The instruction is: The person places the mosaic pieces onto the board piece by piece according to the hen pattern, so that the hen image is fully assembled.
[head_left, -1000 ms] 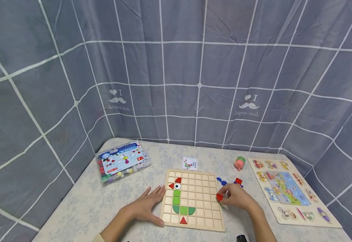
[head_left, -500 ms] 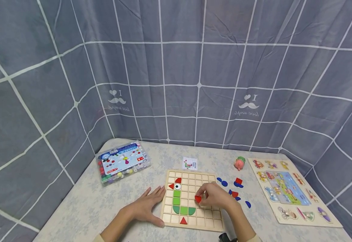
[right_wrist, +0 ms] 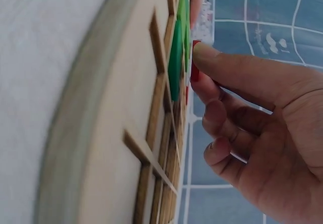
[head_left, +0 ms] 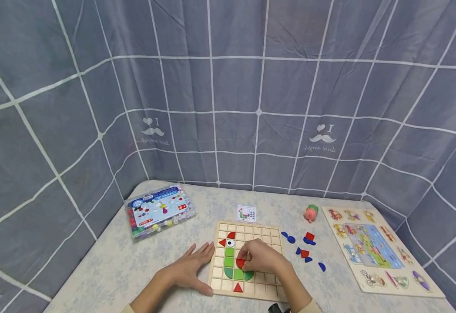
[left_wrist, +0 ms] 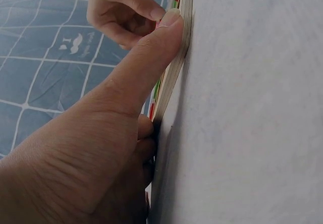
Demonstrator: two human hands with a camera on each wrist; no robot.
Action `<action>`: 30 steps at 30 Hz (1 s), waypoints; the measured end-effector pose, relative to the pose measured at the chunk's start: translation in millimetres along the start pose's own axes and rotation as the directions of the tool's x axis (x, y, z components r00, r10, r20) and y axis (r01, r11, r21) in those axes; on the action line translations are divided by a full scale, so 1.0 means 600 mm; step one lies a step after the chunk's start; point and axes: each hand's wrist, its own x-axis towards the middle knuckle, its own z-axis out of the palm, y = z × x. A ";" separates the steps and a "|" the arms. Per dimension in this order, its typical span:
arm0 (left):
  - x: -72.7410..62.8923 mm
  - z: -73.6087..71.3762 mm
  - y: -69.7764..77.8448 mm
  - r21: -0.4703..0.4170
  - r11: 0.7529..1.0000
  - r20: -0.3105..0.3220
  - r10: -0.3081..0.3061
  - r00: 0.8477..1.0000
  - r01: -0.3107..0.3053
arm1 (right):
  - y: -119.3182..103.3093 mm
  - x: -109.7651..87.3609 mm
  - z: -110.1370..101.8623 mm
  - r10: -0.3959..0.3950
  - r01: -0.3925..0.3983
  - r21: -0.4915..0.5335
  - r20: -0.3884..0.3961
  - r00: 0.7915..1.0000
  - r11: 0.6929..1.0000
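Note:
My right hand (head_left: 263, 257) pinches a small red piece with a rounded edge (head_left: 240, 263) between thumb and fingertips, low over a wooden grid board (head_left: 259, 287). In the right wrist view the red piece (right_wrist: 196, 62) stands edge-on, close to the green pieces. On the board, green squares (head_left: 229, 261), green quarter-circles (head_left: 228, 272), a red triangle (head_left: 237, 287) and a round eye piece (head_left: 230, 243) form a bird-like figure. My left hand (head_left: 190, 270) rests on the table with fingers spread; its thumb (left_wrist: 151, 52) lies along the board's edge.
Several blue pieces (head_left: 291, 239) and a red square (head_left: 310, 235) lie right of the board. Behind it is a picture card (head_left: 246, 214). A bead box (head_left: 159, 211) stands back left; a pink-green toy (head_left: 311, 213) and a picture puzzle (head_left: 404, 292) are at right.
My right hand has carried the red piece leftward, from the board's right edge to beside the green squares. The left hand has stayed in place.

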 end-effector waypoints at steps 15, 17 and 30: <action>-0.003 -0.003 0.002 -0.010 1.000 0.012 0.008 1.000 -0.008 | 0.005 0.006 0.009 0.021 -0.021 0.001 0.003 1.000 1.000; -0.003 -0.003 0.002 -0.013 1.000 0.013 0.007 1.000 -0.007 | 0.006 0.006 0.009 0.023 -0.023 0.004 0.004 1.000 1.000; -0.001 -0.002 0.001 0.001 1.000 0.004 0.000 1.000 0.000 | 0.003 0.008 0.008 0.011 -0.011 -0.014 -0.006 1.000 1.000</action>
